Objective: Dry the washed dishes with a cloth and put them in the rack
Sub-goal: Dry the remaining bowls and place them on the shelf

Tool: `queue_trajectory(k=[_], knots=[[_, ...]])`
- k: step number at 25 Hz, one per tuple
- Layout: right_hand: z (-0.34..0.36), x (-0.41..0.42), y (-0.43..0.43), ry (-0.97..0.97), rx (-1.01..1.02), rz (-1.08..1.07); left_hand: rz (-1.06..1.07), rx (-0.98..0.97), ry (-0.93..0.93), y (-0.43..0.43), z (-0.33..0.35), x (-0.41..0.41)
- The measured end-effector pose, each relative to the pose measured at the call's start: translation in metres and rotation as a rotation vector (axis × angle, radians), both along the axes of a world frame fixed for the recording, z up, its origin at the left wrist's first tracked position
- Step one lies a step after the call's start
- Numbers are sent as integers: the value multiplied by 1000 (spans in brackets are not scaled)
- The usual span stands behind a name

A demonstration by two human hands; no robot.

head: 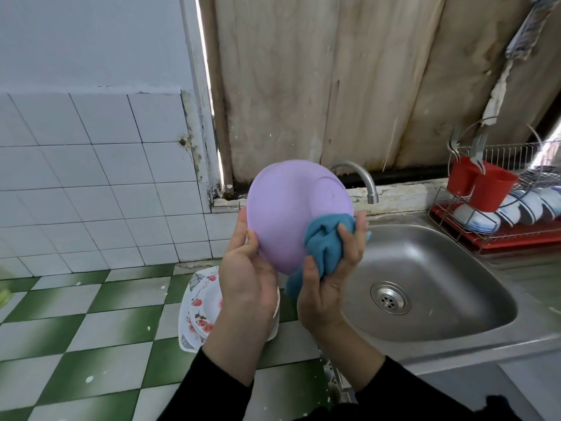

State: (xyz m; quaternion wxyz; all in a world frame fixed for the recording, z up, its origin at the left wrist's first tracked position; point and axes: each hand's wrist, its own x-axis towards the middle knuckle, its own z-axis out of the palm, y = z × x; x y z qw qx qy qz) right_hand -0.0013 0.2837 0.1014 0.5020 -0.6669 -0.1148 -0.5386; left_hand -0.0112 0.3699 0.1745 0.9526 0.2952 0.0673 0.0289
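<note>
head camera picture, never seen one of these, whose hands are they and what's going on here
There is no machine here. This single picture comes from a camera worn on a person's head, looking forward and down at their own two hands. The left hand grips a purple bowl, turned so you see its underside. The right hand holds a bunched blue cloth against the bowl's outside, as if drying it. Below the hands, a stack of flowered plates lies on a green-and-white tiled surface. To the right is a steel sink with a tap. Beyond it stands a wire rack holding blue-and-white bowls and two red cups with forks.
</note>
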Motion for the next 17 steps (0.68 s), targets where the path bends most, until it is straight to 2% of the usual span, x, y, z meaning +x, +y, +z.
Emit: queue_trajectory(k=[5, 7, 9, 11, 14, 16, 17], knots=[[46, -2, -12, 252, 749, 298, -78, -117, 68, 7, -10, 8], [56, 12, -32, 440, 969, 446, -60, -102, 56, 14, -13, 10], [61, 24, -46, 539, 1096, 509, -58, -43, 35, 21, -14, 12], [69, 31, -53, 548, 1144, 508, -73, 81, 33, 26, -15, 13], [81, 37, -65, 471, 1105, 442, -89, 486, 139, 32, -16, 12], [84, 37, -72, 371, 941, 418, -193, 598, 229, 38, -12, 9], [84, 37, -76, 342, 822, 440, -285, 587, 263, 41, -9, 9]])
